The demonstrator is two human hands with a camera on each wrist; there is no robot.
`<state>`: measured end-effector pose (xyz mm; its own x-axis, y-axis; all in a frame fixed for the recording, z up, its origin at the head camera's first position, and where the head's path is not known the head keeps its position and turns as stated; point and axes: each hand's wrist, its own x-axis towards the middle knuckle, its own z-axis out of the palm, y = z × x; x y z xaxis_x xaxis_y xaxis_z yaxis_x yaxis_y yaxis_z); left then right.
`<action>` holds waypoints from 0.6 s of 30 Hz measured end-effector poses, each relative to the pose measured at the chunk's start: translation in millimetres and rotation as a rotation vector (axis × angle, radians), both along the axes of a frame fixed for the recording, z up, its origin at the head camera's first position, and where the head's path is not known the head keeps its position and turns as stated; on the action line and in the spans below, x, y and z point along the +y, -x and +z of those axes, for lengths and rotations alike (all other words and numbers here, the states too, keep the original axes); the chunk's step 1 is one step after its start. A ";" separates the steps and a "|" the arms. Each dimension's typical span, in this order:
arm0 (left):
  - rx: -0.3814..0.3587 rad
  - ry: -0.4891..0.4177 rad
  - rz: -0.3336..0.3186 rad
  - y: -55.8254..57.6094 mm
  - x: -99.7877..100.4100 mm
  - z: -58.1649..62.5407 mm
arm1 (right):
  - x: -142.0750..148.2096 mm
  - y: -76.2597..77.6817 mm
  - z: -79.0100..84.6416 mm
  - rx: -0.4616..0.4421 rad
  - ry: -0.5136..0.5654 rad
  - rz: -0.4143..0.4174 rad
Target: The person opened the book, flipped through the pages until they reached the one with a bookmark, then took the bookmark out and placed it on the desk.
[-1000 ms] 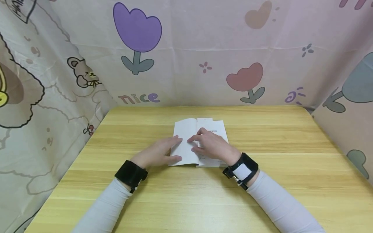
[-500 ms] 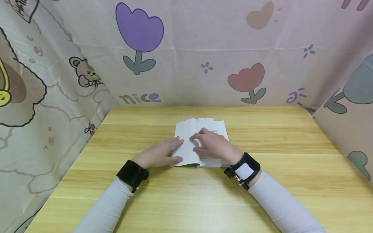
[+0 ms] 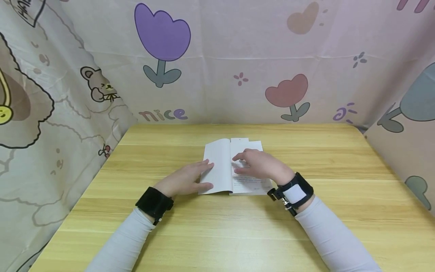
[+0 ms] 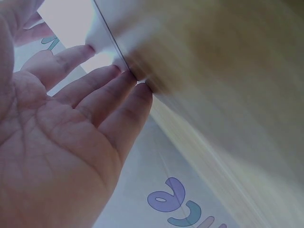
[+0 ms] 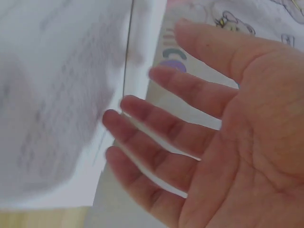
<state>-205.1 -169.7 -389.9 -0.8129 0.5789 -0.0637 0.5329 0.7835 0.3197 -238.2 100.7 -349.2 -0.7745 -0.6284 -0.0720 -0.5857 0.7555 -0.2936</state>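
A white-paged book (image 3: 219,149) lies spread on the table, its left page blank and its right page (image 5: 52,104) printed with lines of text. My left hand (image 3: 185,177) rests at the left page, fingertips and thumb on its outer part. In the left wrist view the same hand (image 4: 71,118) has its fingers mostly straight, the tips right at the page edge. Over the right page is my right hand (image 3: 263,164), which covers the upper part of the text. Its fingers (image 5: 142,107) are loosely spread and lightly bent, with nothing held between them.
The wooden table (image 3: 217,230) extends all around the book. A patterned cloth (image 3: 217,45) with tulips and a bear hangs behind the table and along both sides. Black straps with small devices sit on both wrists.
My right hand has moved right, from the book's crease onto the right page, and more printed text shows below it. The left hand and the book have hardly moved.
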 end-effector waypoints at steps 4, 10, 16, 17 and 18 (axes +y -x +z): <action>0.002 0.002 0.001 -0.5 0.3 0.3 | 8.5 4.0 3.3 -0.053 -0.042 -0.033; 0.008 0.009 -0.001 -1.0 0.5 0.2 | 20.0 8.0 6.2 -0.093 -0.111 -0.102; 0.014 0.009 -0.004 -1.2 0.9 0.4 | 32.5 12.3 7.5 -0.080 -0.178 -0.161; 0.013 0.009 -0.003 -1.3 1.1 0.4 | 34.6 12.6 7.8 -0.078 -0.182 -0.169; 0.013 0.009 -0.002 -1.3 1.2 0.4 | 36.3 13.0 8.1 -0.083 -0.185 -0.183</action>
<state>-203.8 -168.5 -389.5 -0.8123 0.5802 -0.0587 0.5387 0.7852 0.3054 -251.2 137.0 -341.1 -0.8607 -0.4488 -0.2402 -0.4143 0.8918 -0.1820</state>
